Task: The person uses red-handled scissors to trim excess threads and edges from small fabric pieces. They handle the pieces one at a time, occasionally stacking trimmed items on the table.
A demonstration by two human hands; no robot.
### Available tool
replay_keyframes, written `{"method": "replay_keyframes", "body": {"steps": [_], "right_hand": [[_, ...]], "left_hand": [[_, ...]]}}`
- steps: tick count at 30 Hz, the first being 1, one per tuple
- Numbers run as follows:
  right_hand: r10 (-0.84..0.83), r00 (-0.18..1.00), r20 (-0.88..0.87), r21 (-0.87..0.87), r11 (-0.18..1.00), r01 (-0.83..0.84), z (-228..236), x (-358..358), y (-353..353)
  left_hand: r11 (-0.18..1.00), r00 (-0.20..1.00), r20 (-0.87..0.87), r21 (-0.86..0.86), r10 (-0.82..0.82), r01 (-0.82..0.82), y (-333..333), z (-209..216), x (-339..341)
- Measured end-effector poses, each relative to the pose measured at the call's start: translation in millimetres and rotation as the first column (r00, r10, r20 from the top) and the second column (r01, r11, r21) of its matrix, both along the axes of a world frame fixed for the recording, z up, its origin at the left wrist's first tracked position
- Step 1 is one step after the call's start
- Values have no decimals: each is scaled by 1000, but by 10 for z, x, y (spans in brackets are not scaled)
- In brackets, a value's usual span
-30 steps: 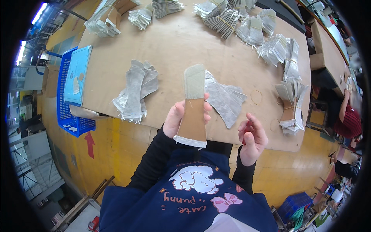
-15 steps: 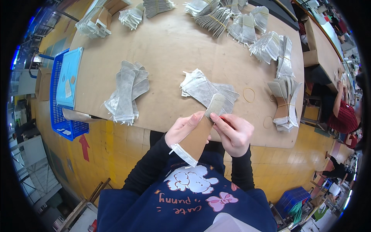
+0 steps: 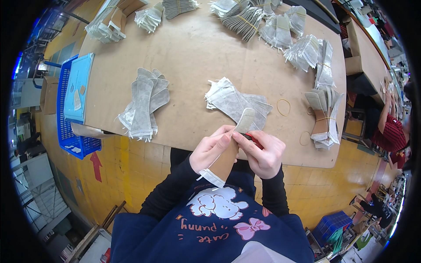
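Just beyond the table's near edge, my left hand [image 3: 211, 148] is closed around a long cut piece of material [image 3: 224, 163], brown on one face, with a grey rounded upper end and a white frayed lower end. My right hand [image 3: 265, 154] is closed around a small red-handled tool [image 3: 255, 139]. Its dark front part shows by the piece's edge, but its tip is hidden. The right thumb and fingertips touch the piece below its grey end. Behind my hands lies a fanned stack of grey pieces [image 3: 237, 101]. A second loose stack [image 3: 144, 103] lies to the left.
Banded bundles of grey pieces [image 3: 240, 23] line the far side, with another bundle [image 3: 323, 116] at the right. A rubber band [image 3: 283, 107] lies on the table [image 3: 188, 57]. A blue basket [image 3: 66, 127] stands at the left edge. A person in a striped top [image 3: 391, 131] sits beyond at the right.
My right hand has shifted slightly left, its fingertips moving along the piece toward my left hand. The left hand has moved slightly too. More of the tool's dark part shows.
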State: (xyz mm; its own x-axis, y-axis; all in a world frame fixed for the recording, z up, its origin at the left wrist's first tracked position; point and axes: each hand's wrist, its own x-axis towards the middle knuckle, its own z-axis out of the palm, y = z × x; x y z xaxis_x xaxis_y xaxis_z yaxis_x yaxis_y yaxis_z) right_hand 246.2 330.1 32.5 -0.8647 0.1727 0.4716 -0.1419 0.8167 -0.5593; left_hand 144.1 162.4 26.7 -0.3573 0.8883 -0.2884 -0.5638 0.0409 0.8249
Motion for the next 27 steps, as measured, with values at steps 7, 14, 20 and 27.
{"method": "replay_keyframes", "body": {"steps": [7,14,20,27], "right_hand": [[5,999,-54,-57,998,-8,-5,5,13],[-139,984,-115,-214,970,112,41,90,104],[-29,999,-39,-231,973,19,34,72,39],[118,993,-11,-205,972,-117,91,16,-13]], "left_hand": [[1000,985,172,14,17,-20,10,62,12],[996,915,396,-5,79,-84,33,105,-8],[970,796,603,163,47,-181,42,81,-16],[995,856,516,85,2,-53,21,-96,-24]]}}
